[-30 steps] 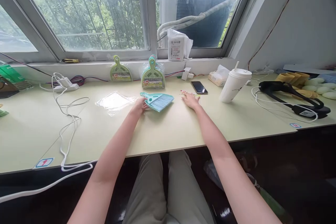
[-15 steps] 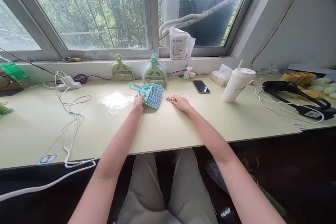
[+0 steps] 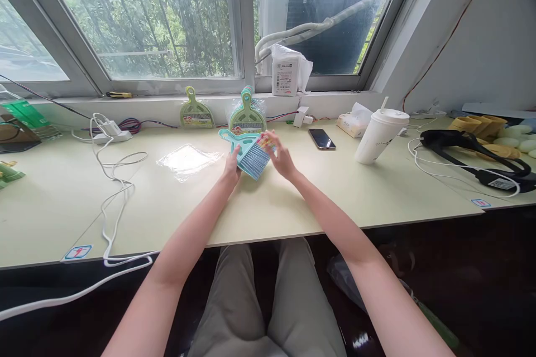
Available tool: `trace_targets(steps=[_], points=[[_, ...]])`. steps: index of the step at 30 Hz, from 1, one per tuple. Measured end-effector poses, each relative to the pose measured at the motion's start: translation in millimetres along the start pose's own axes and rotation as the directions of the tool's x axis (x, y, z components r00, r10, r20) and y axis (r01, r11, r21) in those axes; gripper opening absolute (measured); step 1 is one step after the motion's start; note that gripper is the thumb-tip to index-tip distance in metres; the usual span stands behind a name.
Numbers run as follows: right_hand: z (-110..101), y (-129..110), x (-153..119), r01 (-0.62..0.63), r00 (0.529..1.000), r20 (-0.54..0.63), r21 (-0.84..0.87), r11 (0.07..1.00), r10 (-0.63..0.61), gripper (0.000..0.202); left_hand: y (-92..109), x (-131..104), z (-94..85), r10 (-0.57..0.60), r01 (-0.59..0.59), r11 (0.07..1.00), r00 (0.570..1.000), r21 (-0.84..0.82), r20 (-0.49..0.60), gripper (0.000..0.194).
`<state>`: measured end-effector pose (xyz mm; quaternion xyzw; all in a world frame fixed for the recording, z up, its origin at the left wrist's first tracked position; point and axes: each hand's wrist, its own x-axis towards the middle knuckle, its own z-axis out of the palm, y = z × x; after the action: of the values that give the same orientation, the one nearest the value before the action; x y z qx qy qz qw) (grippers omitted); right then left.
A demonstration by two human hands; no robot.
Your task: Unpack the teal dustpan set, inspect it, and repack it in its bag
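Observation:
A teal dustpan with a small brush (image 3: 254,162) nested in it is tilted above the table, its handle pointing to the upper left. My left hand (image 3: 233,166) is closed on the pan's near left edge, thumb on top. At the brush's upper right, my right hand (image 3: 285,160) pinches a small colourful printed card (image 3: 265,142) against or just over the bristles; whether they touch I cannot tell. A flat clear plastic bag (image 3: 188,162) lies to the left. Behind stand a green packaged dustpan set (image 3: 196,114) and a stack of similar sets (image 3: 247,114).
A phone (image 3: 322,139), a tissue pack (image 3: 350,124) and a white cup with a straw (image 3: 381,136) stand to the right. Farther right lies a black strapped device (image 3: 473,156). White cables (image 3: 119,189) trail over the table's left side and front edge (image 3: 268,239).
My right hand has lifted the colourful card off the table and brought it left to the brush. The dustpan set has shifted slightly right and tilted in my left hand.

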<state>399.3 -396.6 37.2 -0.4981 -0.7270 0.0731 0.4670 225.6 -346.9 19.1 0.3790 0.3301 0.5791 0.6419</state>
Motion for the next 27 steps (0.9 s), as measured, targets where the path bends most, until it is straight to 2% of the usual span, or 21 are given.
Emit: trace_targets(steps=[2, 4, 8, 13, 15, 17, 19, 20, 21, 22, 23, 25, 27], points=[[12.5, -8.0, -4.3, 0.077, 0.972, 0.232, -0.131, 0.988, -0.045, 0.054, 0.8, -5.0, 3.1, -0.004, 0.007, 0.999, 0.998, -0.033, 0.066, 0.034], [21.1, -8.6, -7.4, 0.111, 0.926, 0.378, -0.222, 0.969, -0.019, 0.057, 1.2, -7.1, 3.3, -0.004, 0.007, 0.999, 0.997, -0.042, 0.078, 0.036], [22.0, 1.3, -9.5, 0.124, 0.896, 0.444, -0.235, 0.964, -0.006, 0.060, 0.0, -5.8, 0.1, 0.020, -0.019, 1.000, 0.997, -0.014, 0.068, 0.045], [15.1, 5.4, -8.8, 0.111, 0.884, 0.466, -0.107, 0.988, -0.049, 0.062, 0.5, -4.5, -1.6, 0.029, -0.028, 1.000, 0.992, -0.013, 0.121, 0.047], [15.7, 3.4, -8.2, 0.078, 0.894, 0.445, -0.046, 0.996, -0.050, 0.061, 2.0, -4.9, -1.3, 0.029, -0.029, 1.000, 0.990, -0.006, 0.137, 0.049], [17.7, 1.4, -6.9, 0.023, 0.933, 0.359, -0.003, 1.000, -0.020, 0.058, 3.7, -5.4, -0.3, 0.040, -0.041, 0.999, 0.989, -0.001, 0.143, 0.054], [19.8, 0.8, -4.8, -0.057, 0.986, 0.158, 0.033, 0.998, 0.051, 0.058, 5.0, -6.2, 1.3, 0.064, -0.064, 0.998, 0.988, 0.002, 0.142, 0.059], [20.4, 1.4, -3.6, -0.114, 0.993, 0.034, 0.068, 0.991, 0.112, 0.060, 5.6, -6.7, 2.2, 0.075, -0.076, 0.997, 0.988, 0.003, 0.138, 0.061], [20.8, 2.6, -2.6, -0.183, 0.979, -0.071, 0.129, 0.975, 0.193, 0.064, 6.2, -7.3, 3.1, 0.086, -0.087, 0.996, 0.987, 0.004, 0.133, 0.063], [20.9, 4.4, -1.9, -0.260, 0.949, -0.123, 0.220, 0.940, 0.291, 0.067, 6.7, -7.9, 4.0, 0.096, -0.097, 0.995, 0.987, 0.005, 0.128, 0.065], [20.9, 6.5, -1.6, -0.341, 0.914, -0.101, 0.331, 0.880, 0.392, 0.068, 7.2, -8.6, 4.7, 0.103, -0.105, 0.994, 0.987, 0.005, 0.124, 0.067], [21.3, 10.6, -2.2, -0.487, 0.852, 0.117, 0.533, 0.692, 0.510, 0.060, 7.7, -9.9, 5.6, 0.116, -0.117, 0.993, 0.986, 0.006, 0.118, 0.069], [22.4, 13.2, -3.9, -0.565, 0.810, 0.315, 0.646, 0.513, 0.494, 0.042, 7.5, -10.6, 5.5, 0.117, -0.120, 0.993, 0.986, 0.014, 0.118, 0.072]])
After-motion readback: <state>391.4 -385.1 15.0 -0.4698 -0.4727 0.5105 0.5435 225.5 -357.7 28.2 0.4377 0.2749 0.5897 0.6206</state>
